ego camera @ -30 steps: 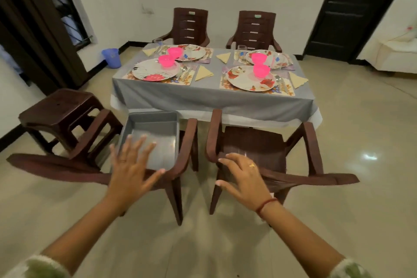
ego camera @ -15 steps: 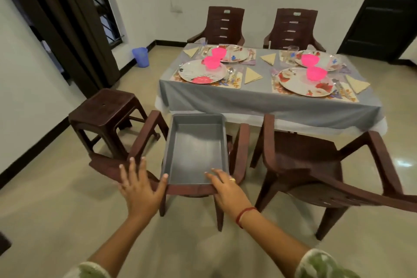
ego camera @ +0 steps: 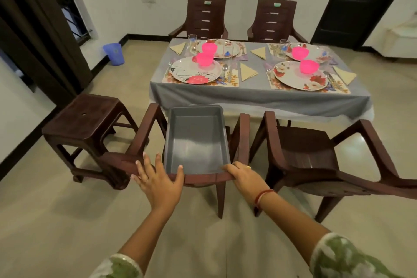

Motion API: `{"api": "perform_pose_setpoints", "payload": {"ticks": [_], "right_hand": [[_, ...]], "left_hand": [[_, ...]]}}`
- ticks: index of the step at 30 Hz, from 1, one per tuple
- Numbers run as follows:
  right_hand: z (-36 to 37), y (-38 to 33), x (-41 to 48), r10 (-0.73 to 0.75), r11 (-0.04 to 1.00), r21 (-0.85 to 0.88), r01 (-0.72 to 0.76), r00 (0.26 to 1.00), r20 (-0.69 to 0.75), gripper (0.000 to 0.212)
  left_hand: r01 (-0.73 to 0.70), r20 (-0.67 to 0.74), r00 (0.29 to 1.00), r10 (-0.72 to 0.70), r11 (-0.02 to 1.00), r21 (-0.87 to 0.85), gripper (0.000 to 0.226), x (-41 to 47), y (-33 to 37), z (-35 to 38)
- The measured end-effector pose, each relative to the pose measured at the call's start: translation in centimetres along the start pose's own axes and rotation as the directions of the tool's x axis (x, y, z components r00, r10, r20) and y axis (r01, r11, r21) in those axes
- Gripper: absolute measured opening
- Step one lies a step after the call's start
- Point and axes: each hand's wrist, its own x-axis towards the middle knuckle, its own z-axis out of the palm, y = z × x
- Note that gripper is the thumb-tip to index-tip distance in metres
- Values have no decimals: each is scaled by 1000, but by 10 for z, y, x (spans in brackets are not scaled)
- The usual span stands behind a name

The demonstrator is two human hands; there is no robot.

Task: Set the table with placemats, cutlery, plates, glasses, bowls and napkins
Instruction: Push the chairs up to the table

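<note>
Bench (ego camera: 259,95): draped in a grey cloth, with four places laid, two along the near edge and two along the far edge.

Near-left place: placemat (ego camera: 232,79) square to the near edge; floral plate (ego camera: 196,70) centred on it; pink bowl (ego camera: 204,58) seated on the plate; cutlery (ego camera: 225,67) just beside the plate; folded napkin (ego camera: 247,72) off the mat's right side. Glass (ego camera: 192,43) upright at the far-left place. Same layout at the other three places, as far as can be seen.

Grey tray (ego camera: 196,137): open side up on the seat of the near-left chair (ego camera: 140,140), between the armrests. Probably parked there to keep it off the laid bench.

Left hand (ego camera: 158,178): fingers straight and spread, palm laid on the chair's top rail (ego camera: 200,179), thumb touching the tray's near wall. Pressing, not gripping.

Right hand (ego camera: 243,176): laid over the rail's right end, fingertips at the tray's near-right corner. Cannot tell whether wrapped round the rail or only resting on it.

Two-handed hold at both ends of the rail suited to moving the chair squarely. Laying judged complete; chair or tray likely next.

Caution: tray loose on the seat, so no tilting.
</note>
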Motion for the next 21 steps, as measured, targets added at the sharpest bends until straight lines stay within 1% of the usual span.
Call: {"api": "perform_pose_setpoints", "payload": {"ticks": [3,4,5,7,8,9,11,13,15,18,21], "right_hand": [[-1,-3,-1,17,1000,-9,-17,1000,9,34],[-2,-4,-2,14,999,-34,-13,1000,16,38],[-5,-5,-4,10,998,-69,-8,999,36,48],[-15,-6,-12,-15,992,-123,24,997,70,73],[-21,-7,-19,-35,991,-127,39,999,34,81],[-28,-7,-26,-50,993,-105,46,998,-37,84],[-38,-3,-45,-30,999,-28,25,975,-222,80],[-45,9,-62,17,1000,27,-6,917,-399,71],[-52,25,-82,65,997,66,-35,843,-534,63],[-67,46,-114,117,993,81,-84,734,-669,54],[-85,73,-148,163,983,70,-167,644,-747,51]], "left_hand": [[9,11,1000,-8,1000,-5,78,-1,-1,0],[14,19,1000,-14,1000,-1,77,-2,-1,0],[20,38,999,-20,1000,2,76,-3,-1,-2],[44,91,995,-45,999,18,78,-3,2,-6],[37,102,994,-40,999,29,81,-3,4,-10],[2,94,996,-5,999,38,82,-2,6,-12],[-131,27,991,130,991,19,81,-6,15,-17],[-284,-62,957,282,958,-28,80,-16,30,-18],[-401,-110,914,391,912,-92,79,-35,50,-15],[-496,-96,868,487,853,-162,78,-66,80,-2],[-517,-22,847,531,814,-264,77,-91,112,20]]}}
